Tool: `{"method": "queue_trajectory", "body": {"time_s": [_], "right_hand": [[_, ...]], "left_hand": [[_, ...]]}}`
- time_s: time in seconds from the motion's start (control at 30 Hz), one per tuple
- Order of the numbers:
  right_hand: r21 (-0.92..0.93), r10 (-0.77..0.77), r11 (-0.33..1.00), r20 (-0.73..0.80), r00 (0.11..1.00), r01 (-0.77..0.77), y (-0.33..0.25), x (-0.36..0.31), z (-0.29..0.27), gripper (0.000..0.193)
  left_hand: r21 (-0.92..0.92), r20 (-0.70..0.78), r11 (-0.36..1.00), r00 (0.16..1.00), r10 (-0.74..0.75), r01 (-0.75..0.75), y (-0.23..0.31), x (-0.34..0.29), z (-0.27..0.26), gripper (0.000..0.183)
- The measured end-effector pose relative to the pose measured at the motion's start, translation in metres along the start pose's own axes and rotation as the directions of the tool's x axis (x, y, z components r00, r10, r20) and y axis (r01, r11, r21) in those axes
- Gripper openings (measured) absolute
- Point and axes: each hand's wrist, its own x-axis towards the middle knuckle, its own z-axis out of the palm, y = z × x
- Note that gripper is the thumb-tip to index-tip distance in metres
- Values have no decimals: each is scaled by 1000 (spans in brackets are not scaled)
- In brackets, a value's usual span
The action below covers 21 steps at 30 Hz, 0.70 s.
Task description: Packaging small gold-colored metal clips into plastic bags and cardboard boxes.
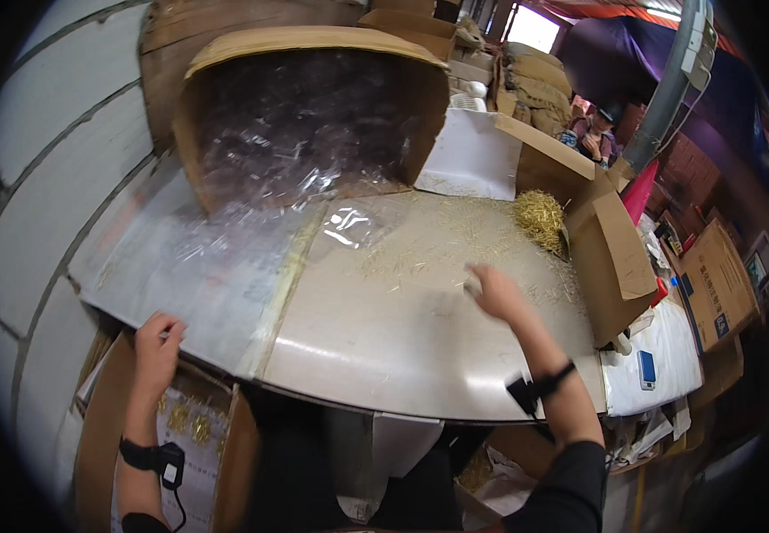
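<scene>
My left hand (160,346) hovers at the table's left front edge, fingers loosely bent with a gap by the thumb and nothing visible in them. Below it stands an open cardboard box (239,444) with several small clear packets of golden, straw-like bits (199,428) inside. Above the middle right of the table (384,346) is my right hand (494,291), its fingers partly stretched out, holding nothing I can see. Beyond it, a heap of golden straw-like pieces (541,219) lies by a cardboard flap. One clear plastic bag (351,227) lies flat on the tabletop.
A large cardboard box (313,37) on its side spills clear plastic bags (304,151) onto the table. Cardboard walls (611,253) edge the right side. A small blue scale-like device (646,369) rests on white sheeting. A block wall (64,186) stands left; another person (594,138) sits far off.
</scene>
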Motion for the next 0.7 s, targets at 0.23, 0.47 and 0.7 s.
{"method": "queue_trajectory", "body": {"time_s": [0.23, 0.47, 0.7], "right_hand": [[84, 490, 869, -12, 871, -488, 79, 174, 44, 73], [-103, 99, 992, 235, 967, -76, -19, 147, 84, 75], [-30, -162, 985, 185, 969, 171, -76, 2, 71, 66]], "left_hand": [[158, 379, 772, 760, 528, -615, 82, 142, 190, 38], [531, 618, 559, 743, 258, -636, 76, 198, 274, 64], [279, 348, 863, 882, 317, -420, 103, 123, 222, 69]]}}
